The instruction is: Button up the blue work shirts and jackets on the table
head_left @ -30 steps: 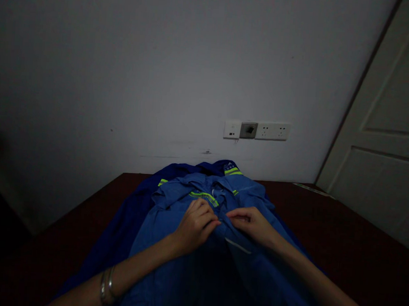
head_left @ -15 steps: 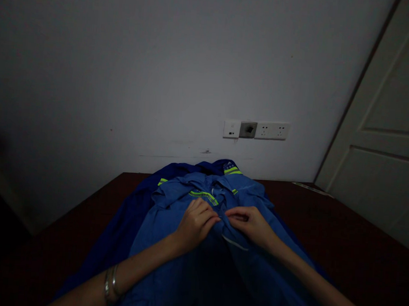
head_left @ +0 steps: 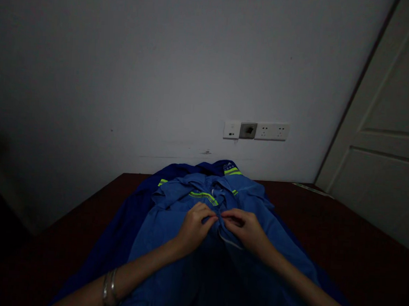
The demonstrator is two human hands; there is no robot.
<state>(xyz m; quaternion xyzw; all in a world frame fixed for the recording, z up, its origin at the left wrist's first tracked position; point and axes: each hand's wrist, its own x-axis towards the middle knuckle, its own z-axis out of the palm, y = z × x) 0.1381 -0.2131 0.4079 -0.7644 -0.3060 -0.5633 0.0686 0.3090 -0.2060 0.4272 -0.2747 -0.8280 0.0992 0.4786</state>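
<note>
A light-blue work jacket (head_left: 165, 229) with yellow-green reflective strips lies spread before me, over a darker blue garment (head_left: 116, 230). At its front edge, my left hand (head_left: 195, 226) pinches the cloth between thumb and fingers. My right hand (head_left: 244, 227) pinches the facing edge just beside it, the fingertips of both hands almost touching. A pale curved strip, perhaps piping or a zipper edge, runs below my right fingers. Whatever small fastener may be between the fingertips is too dark to make out. Two bracelets (head_left: 109, 288) circle my left wrist.
The garments lie on a dark reddish-brown table (head_left: 311, 219) pushed against a pale wall (head_left: 160, 76). Sockets and switches (head_left: 256, 131) are set in the wall. A white panelled door (head_left: 393, 127) stands at the right. A thin flat strip (head_left: 313, 189) lies at the table's back right.
My right hand has moved slightly left, bringing its fingertips closer to my left hand's. The pale strip beneath has shifted left with the cloth. My left hand has barely moved.
</note>
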